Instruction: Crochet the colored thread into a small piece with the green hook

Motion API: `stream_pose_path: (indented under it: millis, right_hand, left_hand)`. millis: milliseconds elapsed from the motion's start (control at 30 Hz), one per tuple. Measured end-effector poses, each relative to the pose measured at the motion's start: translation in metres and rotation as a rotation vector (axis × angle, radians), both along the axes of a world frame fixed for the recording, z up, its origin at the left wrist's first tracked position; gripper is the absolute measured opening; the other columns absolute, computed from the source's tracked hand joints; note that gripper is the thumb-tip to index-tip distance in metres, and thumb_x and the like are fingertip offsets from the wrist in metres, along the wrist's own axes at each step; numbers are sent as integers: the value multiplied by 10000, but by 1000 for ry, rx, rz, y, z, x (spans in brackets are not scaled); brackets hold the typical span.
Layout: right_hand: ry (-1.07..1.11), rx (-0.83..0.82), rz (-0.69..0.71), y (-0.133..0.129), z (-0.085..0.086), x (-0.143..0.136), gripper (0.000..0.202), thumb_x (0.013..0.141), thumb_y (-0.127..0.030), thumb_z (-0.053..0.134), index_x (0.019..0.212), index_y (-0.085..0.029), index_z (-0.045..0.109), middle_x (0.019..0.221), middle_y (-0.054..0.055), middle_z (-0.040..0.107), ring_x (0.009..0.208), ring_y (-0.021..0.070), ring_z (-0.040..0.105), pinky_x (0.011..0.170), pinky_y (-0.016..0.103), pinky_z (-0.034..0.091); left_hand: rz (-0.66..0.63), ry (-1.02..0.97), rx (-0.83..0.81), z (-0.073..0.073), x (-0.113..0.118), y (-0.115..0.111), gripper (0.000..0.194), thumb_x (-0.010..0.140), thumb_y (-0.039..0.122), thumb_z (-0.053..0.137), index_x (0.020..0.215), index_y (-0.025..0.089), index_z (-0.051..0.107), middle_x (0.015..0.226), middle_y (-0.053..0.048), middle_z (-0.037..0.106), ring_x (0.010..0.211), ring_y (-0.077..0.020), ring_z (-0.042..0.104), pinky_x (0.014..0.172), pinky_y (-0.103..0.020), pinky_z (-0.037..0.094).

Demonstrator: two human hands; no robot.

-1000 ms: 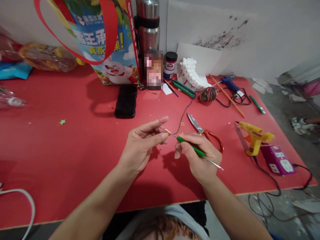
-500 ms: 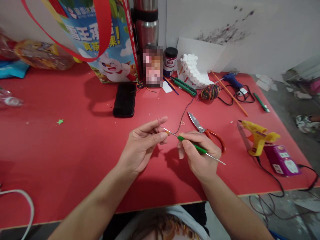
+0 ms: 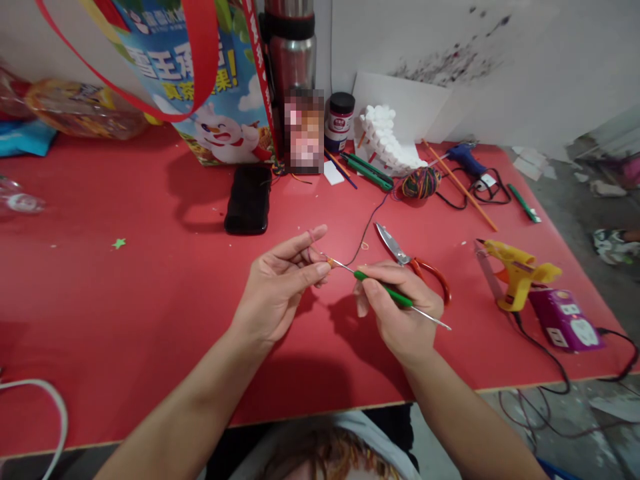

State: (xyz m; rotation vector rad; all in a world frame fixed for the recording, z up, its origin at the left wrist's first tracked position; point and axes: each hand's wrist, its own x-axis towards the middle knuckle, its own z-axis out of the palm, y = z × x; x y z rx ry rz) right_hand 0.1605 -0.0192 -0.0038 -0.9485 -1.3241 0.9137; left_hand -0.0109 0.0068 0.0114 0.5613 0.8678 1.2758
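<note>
My right hand [image 3: 403, 307] is closed around the green grip of a crochet hook [image 3: 385, 289], whose metal tip points left. My left hand [image 3: 280, 280] pinches a small orange piece of yarn work [image 3: 331, 263] between thumb and fingers, and a pinkish strand loops over its raised index finger. The hook's tip meets the yarn at the left fingertips; the stitch itself is too small to make out. From there a dark strand [image 3: 367, 230] runs back to a multicoloured yarn ball [image 3: 421, 183]. Orange-handled scissors [image 3: 400, 250] lie just beyond my right hand.
On the red table [image 3: 150, 320], a black phone [image 3: 249, 200] lies behind my left hand. A yellow glue gun [image 3: 520, 270] stands by a purple box [image 3: 567, 320] at right. A printed bag [image 3: 200, 87], steel flask [image 3: 294, 60], green cutter [image 3: 367, 172] and white model [image 3: 387, 137] line the back.
My left hand has shifted slightly left, its index finger lifting a little away from the hook with the strand. My right hand has barely moved.
</note>
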Motion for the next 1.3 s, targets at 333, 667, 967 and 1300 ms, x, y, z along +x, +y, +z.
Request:
stream_pose_path:
  millis: [333,667,967,1300]
  right_hand:
    - [-39,-1,-19,-2,3,0,167,954,-156,685,1067,-231,783,800,14,734,523,104,648,536,269,581]
    - [-89,71,-23,-1,1,3,250,944,-110,692,1115,-264,788,837,13,741,547,106,658,575,290,585]
    - [-136,85,7,-2,6,9,276,935,-93,696,1134,-259,792,771,5,728,614,133,672,644,320,569]
    - [-214,129,56,-1,13,15,313,897,-36,702,1129,-226,793,681,-11,715,684,153,687,699,324,561]
  left_hand:
    - [18,58,25,0,-2,1,495,638,102,923,1116,188,826,755,0,689,664,-84,634,637,-180,542]
    - [19,68,15,2,-5,2,479,630,99,913,1096,172,830,747,2,677,640,-82,618,618,-186,527]
    - [-22,99,17,3,-10,4,468,632,107,913,1089,172,836,744,-6,673,639,-86,615,613,-190,537]
    - [-99,111,31,3,-16,6,488,620,102,917,1097,165,836,725,-7,685,605,-69,611,609,-164,547]
